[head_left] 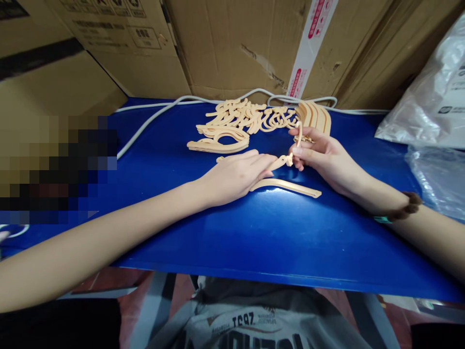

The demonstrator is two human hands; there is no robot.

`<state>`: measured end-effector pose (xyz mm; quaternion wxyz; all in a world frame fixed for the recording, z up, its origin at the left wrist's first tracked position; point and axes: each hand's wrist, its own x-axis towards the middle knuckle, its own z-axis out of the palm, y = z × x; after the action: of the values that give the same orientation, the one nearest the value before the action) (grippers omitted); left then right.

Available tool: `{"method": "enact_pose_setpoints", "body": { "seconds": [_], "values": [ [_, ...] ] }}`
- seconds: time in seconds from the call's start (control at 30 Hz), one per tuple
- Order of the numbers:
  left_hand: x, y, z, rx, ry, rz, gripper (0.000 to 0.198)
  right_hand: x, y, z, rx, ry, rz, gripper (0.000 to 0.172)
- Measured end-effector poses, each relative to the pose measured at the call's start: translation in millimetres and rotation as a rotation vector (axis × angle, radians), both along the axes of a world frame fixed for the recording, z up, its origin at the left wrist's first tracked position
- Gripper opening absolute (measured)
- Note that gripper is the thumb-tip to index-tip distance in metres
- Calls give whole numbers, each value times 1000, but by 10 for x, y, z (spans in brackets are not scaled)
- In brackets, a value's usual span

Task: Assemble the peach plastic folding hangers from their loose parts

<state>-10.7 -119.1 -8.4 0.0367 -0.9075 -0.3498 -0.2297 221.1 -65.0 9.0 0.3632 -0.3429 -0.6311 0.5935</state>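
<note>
My left hand lies palm down over a beige plastic hanger arm, fingers above it and thumb along its near side. The arm's end juts out past my fingertips. My right hand pinches a slim curved hanger hook between thumb and fingers, holding it upright. The hook's lower end meets a small knobbed joint at the tip of the arm. Nearer me, a second curved hanger arm rests on the table, its left end beside my left hand.
Behind my hands lie a heap of beige hanger hooks, stacked hanger arms and upright curved arms. A white cable crosses the blue table. Cardboard boxes line the back; plastic bags sit at right.
</note>
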Motion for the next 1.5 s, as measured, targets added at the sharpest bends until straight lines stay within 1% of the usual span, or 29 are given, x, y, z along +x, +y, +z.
{"method": "enact_pose_setpoints", "body": {
  "seconds": [0.13, 0.23, 0.5, 0.67, 0.83, 1.07, 1.2, 1.3, 1.37, 1.43, 1.5],
  "values": [
    [4, -3, 0, -5, 9, 13, 34, 0, -9, -9, 27, -12, -17, 52],
    [4, -5, 4, 24, 15, 2, 34, -2, -15, -5, 38, -27, -22, 51],
    [11, -14, 0, 88, 50, 19, 36, -3, -16, -7, 57, -54, -36, 43],
    [9, -7, -25, 156, 90, -5, 38, 4, -17, -16, 60, -52, -37, 46],
    [8, -5, -39, 230, 134, 0, 40, 4, -23, -23, 70, -50, -41, 47],
    [16, -11, -33, 321, 155, 3, 40, 7, -31, -19, 84, -69, -36, 41],
    [4, -3, -32, 327, 196, 14, 39, 14, -29, -22, 91, -56, -42, 38],
    [23, -20, -11, 316, 239, -1, 40, 3, -31, -48, 140, -67, -55, 35],
    [61, -61, 25, 317, 255, -32, 40, -16, -43, -70, 199, -97, -7, 34],
    [104, -114, 73, 338, 245, -58, 38, -38, -60, -88, 256, -118, 90, 33],
    [129, -151, 120, 362, 218, -60, 37, -53, -74, -92, 272, -114, 154, 33]
  ]
}}
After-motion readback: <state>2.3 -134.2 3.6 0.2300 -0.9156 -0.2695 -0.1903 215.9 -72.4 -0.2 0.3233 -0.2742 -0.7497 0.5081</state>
